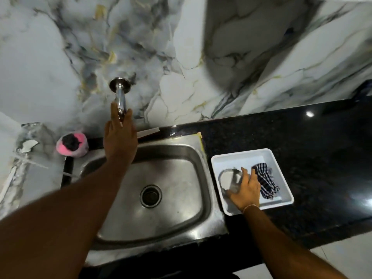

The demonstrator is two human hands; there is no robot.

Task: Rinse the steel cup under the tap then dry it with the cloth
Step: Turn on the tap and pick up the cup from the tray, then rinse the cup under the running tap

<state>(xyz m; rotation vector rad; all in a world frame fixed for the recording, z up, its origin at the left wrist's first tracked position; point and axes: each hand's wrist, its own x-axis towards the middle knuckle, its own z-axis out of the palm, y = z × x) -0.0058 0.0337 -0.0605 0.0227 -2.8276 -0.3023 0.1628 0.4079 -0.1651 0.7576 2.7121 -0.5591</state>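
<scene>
Gripping chrome tap [120, 101]: left hand [119, 141]; right hand [246, 191] clasps round steel cup [228, 181] in tray [251, 155].

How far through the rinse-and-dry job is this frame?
Nothing looks done yet. In hand: the left hand reaches the tap, no water visibly running into the sink, while the right hand closes on the steel cup in the white tray. Left: rinsing the cup, then drying it with the striped cloth lying beside it.

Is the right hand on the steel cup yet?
Touching. The head view shows the right hand with fingers wrapped over the steel cup in the white tray.
</scene>
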